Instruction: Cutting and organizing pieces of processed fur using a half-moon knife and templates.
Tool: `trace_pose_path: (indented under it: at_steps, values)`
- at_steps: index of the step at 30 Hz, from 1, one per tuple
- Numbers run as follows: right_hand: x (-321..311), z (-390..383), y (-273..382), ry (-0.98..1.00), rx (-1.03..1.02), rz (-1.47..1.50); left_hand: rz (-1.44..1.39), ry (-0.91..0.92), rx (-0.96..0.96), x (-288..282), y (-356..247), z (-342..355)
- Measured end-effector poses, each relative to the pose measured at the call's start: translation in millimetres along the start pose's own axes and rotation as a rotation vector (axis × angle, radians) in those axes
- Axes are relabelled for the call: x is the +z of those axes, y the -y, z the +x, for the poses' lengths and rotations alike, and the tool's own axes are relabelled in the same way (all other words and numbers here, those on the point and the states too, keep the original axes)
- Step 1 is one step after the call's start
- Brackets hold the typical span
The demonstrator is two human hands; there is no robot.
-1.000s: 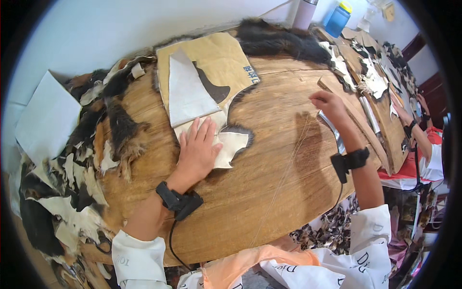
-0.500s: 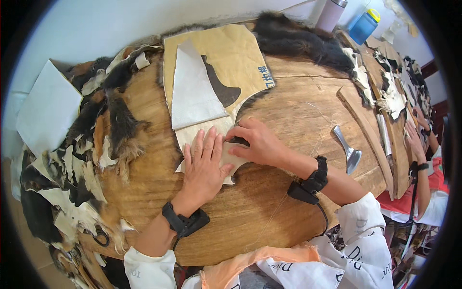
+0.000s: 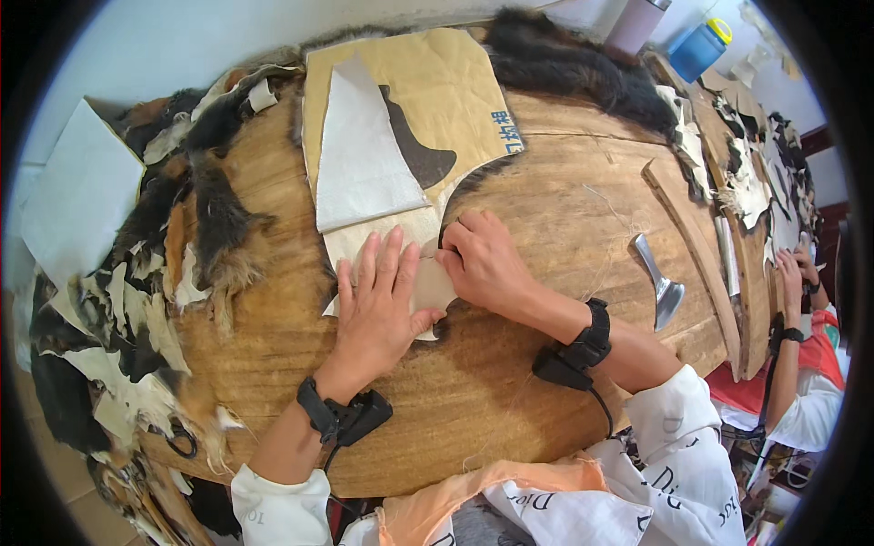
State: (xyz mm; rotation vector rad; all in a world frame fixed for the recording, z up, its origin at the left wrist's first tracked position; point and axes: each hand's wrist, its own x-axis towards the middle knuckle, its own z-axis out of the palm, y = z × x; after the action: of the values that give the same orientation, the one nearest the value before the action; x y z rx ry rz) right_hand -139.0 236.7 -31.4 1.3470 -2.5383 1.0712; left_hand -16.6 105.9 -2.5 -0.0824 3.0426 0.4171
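Observation:
My left hand [image 3: 375, 314] lies flat, fingers stretched out, on the lower part of a pale piece of hide [image 3: 371, 238] with dark fur showing along its edges. At the right edge of that hide, my right hand [image 3: 487, 259] is curled into a pinch; whatever sits between its fingertips is hidden. Above my hands, a tan paper sheet [image 3: 455, 82] with blue print and a dark cut-out shape covers the upper part of the hide. A white flap [image 3: 364, 155] is folded over the paper's left side.
A metal blade with a flared edge [image 3: 669, 296] lies right on the wooden board [image 3: 546, 400], near a wooden strip [image 3: 696, 250]. Fur scraps [image 3: 137, 318] heap at the left; a dark pelt [image 3: 574, 73] and blue bottle [image 3: 699, 50] stand behind. Another person's hands [image 3: 792, 273] work far right.
My right hand's thumb and fingers, apart around the hide's edge before, have closed together. My left hand stays flat on the hide. The whole view has shifted slightly.

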Motion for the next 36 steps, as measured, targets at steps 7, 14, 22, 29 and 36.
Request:
trace_pose_path:
  at_steps: [7,14,22,29,36]
  values:
    - [-4,1,-18,-0.061,0.017,0.046,0.002,-0.128,0.005,9,-5,5]
    - [-102,-49,-55,-0.173,0.279,0.065,-0.303,-0.456,-0.086,-31,59,31]
    - [-202,-156,-119,-0.025,0.568,-0.277,-0.961,-0.270,-0.561,-33,122,99]
    - [-212,-138,-120,0.153,0.643,-0.193,-1.203,-0.385,-0.430,-32,101,94]
    - [-222,-116,-94,0.000,0.673,-0.376,-1.442,-0.049,-0.249,-52,87,47]
